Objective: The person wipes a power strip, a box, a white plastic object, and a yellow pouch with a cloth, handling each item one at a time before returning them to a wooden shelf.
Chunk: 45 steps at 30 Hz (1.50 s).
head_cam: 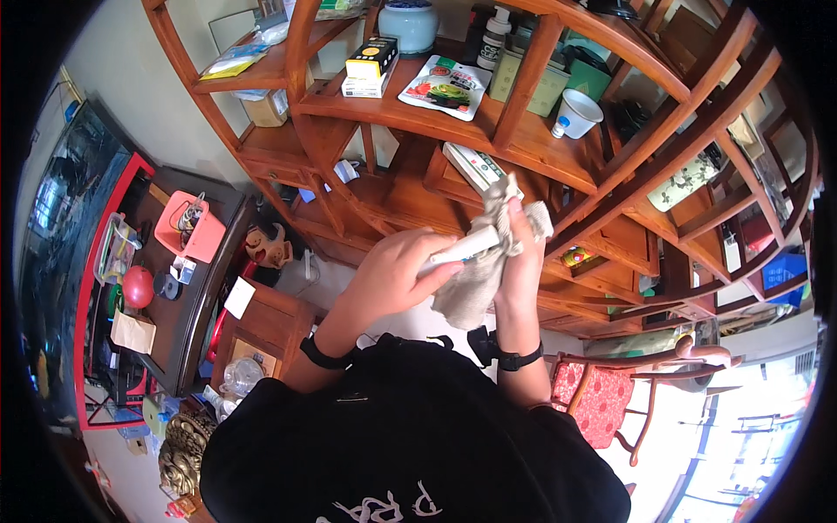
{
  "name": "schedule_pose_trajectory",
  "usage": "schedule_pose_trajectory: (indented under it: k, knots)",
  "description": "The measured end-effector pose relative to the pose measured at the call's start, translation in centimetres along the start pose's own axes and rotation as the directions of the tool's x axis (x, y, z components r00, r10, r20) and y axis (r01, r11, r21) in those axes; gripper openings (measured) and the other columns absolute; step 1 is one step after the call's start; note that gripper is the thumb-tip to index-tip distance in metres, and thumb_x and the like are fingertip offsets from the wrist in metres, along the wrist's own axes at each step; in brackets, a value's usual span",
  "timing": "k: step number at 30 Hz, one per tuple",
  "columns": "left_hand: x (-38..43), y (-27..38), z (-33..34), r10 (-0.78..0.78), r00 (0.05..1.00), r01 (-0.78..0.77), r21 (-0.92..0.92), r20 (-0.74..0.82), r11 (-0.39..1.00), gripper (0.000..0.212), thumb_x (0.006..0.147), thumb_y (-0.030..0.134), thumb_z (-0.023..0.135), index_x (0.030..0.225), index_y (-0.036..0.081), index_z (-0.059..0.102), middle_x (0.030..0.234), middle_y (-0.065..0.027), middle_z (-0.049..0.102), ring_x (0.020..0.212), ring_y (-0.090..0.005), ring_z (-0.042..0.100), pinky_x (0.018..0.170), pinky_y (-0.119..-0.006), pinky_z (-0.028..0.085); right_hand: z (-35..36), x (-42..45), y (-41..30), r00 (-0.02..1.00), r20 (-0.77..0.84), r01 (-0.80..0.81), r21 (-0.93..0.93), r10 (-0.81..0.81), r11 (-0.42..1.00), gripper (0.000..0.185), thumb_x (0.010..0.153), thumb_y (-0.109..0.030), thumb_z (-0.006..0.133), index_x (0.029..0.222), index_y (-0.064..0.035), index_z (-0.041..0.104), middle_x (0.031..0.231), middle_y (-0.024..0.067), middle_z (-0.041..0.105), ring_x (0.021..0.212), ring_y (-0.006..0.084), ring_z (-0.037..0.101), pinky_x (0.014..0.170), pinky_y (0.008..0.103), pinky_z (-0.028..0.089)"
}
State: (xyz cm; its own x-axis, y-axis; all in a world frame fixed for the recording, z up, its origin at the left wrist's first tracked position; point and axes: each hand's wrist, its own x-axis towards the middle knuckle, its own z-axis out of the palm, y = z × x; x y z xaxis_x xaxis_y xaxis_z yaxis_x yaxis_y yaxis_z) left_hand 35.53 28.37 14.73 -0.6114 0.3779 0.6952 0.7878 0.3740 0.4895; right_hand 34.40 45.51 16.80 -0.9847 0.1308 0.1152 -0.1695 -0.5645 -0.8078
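In front of the wooden shelving, my left hand (395, 271) grips a small white box or tube (472, 245) between thumb and fingers. A crumpled beige cloth (467, 297) is bunched in my right hand (523, 271), with my thumb pressing on top of it. The white item's far end meets the folds of the cloth, and its near end sticks out past my left fingers. Part of the cloth hangs down between my two hands. Just beyond it a white and green carton (474, 163) lies on a lower shelf, partly hidden by the cloth.
The upper wooden shelf (451, 121) bears a food pouch (444, 88), stacked small boxes (371, 65), a blue-white jar (407, 29), a pump bottle (494, 39) and a white cup (579, 114). A red-cushioned chair (595, 399) stands at right; a pink bin (191, 225) sits on a dark cabinet at left.
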Motion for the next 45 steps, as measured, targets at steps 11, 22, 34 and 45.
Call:
schedule_pose_trajectory:
  k: [11,22,34,45]
  knots:
    - [0.9,1.3,-0.5,-0.056,0.997,0.055,-0.026,-0.047,0.998,0.03,0.076,0.022,0.076,0.099,0.005,0.067,0.079,-0.0082,0.059,0.071,-0.0255,0.059,0.062,-0.034,0.047,-1.2,-1.8,-0.3,0.942,0.208,0.334,-0.481,-0.265,0.811,0.013,0.093,-0.01,0.056,0.089,0.0018,0.06,0.076,0.0056,0.061,0.068,0.0101,0.054,0.063,0.0247,0.045]
    - [1.6,2.3,-0.7,0.088,0.996,-0.078,0.227,-0.033,0.971,0.03,0.075,0.023,0.075,0.1,0.008,0.068,0.079,-0.0059,0.058,0.069,-0.0229,0.058,0.06,-0.033,0.047,-2.1,-1.5,1.3,0.864,0.174,0.494,-0.471,-0.472,0.731,0.018,0.101,-0.016,0.044,0.095,-0.0022,0.053,0.079,-0.0003,0.053,0.067,0.0043,0.044,0.06,0.0203,0.037]
    - [1.3,1.5,0.0,-0.619,0.627,0.526,-0.843,0.473,-0.112,0.034,0.098,0.033,0.05,0.106,0.001,0.053,0.079,-0.0027,0.053,0.058,-0.0052,0.046,0.049,-0.02,0.036,-4.0,-1.3,-2.8,0.84,-0.271,0.392,-0.294,-0.47,0.872,0.027,0.099,-0.029,0.045,0.1,-0.0042,0.058,0.093,0.004,0.056,0.086,0.0111,0.052,0.08,0.0268,0.042]
    - [1.1,1.3,0.6,-0.339,0.723,0.407,-0.767,0.602,-0.495,0.036,0.102,0.037,0.038,0.106,0.004,0.051,0.073,0.0,0.047,0.052,-0.0064,0.039,0.048,-0.021,0.032,-4.3,-2.2,-2.4,0.872,-0.353,0.282,-0.204,-0.339,0.937,0.028,0.097,-0.03,0.049,0.102,-0.0037,0.057,0.091,0.0047,0.057,0.083,0.0119,0.055,0.077,0.0262,0.044]
